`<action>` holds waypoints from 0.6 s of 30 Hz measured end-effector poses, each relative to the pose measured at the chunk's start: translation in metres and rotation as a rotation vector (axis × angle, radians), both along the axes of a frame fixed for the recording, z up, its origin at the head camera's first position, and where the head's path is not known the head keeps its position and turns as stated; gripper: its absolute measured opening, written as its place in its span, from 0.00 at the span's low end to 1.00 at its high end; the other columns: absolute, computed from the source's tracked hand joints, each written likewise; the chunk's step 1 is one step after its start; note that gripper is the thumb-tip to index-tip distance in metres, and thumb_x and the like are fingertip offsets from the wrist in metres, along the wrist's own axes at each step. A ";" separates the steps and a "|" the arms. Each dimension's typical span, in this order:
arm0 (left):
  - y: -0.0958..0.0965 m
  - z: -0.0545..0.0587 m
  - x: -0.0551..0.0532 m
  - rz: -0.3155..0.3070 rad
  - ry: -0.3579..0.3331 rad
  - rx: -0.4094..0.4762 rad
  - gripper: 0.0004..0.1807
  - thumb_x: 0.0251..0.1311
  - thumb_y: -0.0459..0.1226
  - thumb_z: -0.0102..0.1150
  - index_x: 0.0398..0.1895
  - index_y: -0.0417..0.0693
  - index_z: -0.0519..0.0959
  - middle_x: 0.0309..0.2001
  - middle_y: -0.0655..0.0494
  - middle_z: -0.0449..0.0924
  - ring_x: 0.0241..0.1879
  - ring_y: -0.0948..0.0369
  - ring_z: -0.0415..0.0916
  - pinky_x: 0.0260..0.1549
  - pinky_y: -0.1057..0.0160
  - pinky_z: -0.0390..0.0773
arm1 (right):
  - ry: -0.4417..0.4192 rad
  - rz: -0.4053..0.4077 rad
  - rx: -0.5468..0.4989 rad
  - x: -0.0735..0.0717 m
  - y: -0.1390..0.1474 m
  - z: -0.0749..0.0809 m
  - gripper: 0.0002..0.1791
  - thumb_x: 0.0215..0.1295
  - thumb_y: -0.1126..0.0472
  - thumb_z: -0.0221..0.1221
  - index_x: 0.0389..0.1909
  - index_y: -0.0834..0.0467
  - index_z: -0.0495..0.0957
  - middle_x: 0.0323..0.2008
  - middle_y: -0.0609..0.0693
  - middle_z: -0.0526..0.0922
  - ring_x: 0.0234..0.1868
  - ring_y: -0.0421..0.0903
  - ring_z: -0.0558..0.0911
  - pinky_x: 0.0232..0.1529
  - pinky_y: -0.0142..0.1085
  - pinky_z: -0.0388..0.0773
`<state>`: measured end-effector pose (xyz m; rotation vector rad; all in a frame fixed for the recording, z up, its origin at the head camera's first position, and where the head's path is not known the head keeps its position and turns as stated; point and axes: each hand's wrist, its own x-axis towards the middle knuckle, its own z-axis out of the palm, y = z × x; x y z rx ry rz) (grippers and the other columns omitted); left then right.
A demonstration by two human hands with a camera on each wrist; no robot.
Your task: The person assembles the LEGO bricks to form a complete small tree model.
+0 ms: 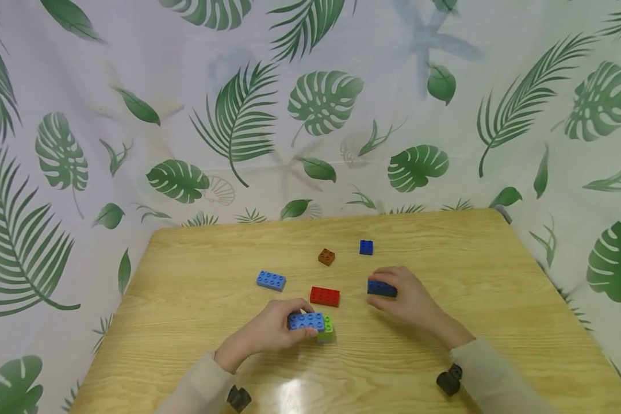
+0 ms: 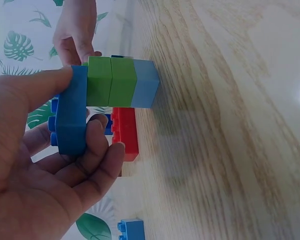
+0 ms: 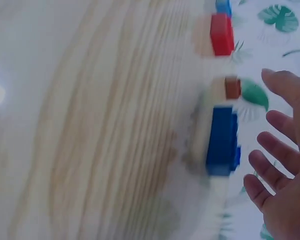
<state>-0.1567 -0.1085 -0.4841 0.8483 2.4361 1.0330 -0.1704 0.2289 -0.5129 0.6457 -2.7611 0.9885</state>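
My left hand [image 1: 266,329] grips a blue eight-stud toy brick [image 1: 306,322] between thumb and fingers. One end of that brick overlaps the top of a short stack, made of two lime green bricks [image 2: 111,81] over a light blue brick [image 2: 146,84], as the left wrist view shows. The stack stands upright on the table. My right hand [image 1: 409,296] hovers over a dark blue brick [image 3: 221,142], with thumb and fingers spread to either side of it. A gap shows between these fingers and the brick in the right wrist view.
A red brick [image 1: 325,296] lies between the hands on the wooden table [image 1: 202,253]. Another blue brick [image 1: 271,280] rests farther left. Toward the back are a small brown brick [image 1: 326,257] and a small dark blue brick [image 1: 366,247]. A leaf-patterned cloth [image 1: 341,190] hangs behind.
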 end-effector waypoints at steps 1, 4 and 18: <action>0.000 0.000 0.000 -0.001 0.003 0.004 0.19 0.69 0.51 0.68 0.56 0.53 0.82 0.44 0.58 0.86 0.38 0.68 0.79 0.40 0.67 0.79 | 0.009 -0.013 0.019 -0.002 0.005 -0.001 0.26 0.64 0.54 0.74 0.59 0.62 0.84 0.60 0.61 0.83 0.62 0.63 0.78 0.61 0.63 0.77; 0.000 -0.001 0.000 -0.005 0.016 0.011 0.19 0.69 0.51 0.68 0.56 0.53 0.82 0.44 0.57 0.86 0.38 0.68 0.79 0.40 0.67 0.79 | 0.019 -0.040 0.068 -0.006 0.015 -0.004 0.27 0.63 0.54 0.75 0.59 0.62 0.84 0.60 0.61 0.83 0.62 0.64 0.78 0.62 0.63 0.76; 0.000 -0.002 -0.001 -0.001 0.034 0.017 0.19 0.68 0.50 0.68 0.57 0.52 0.83 0.45 0.56 0.87 0.38 0.70 0.78 0.39 0.68 0.80 | -0.111 -0.073 0.077 -0.011 0.023 -0.013 0.28 0.66 0.55 0.73 0.63 0.62 0.81 0.55 0.58 0.85 0.57 0.60 0.79 0.59 0.59 0.78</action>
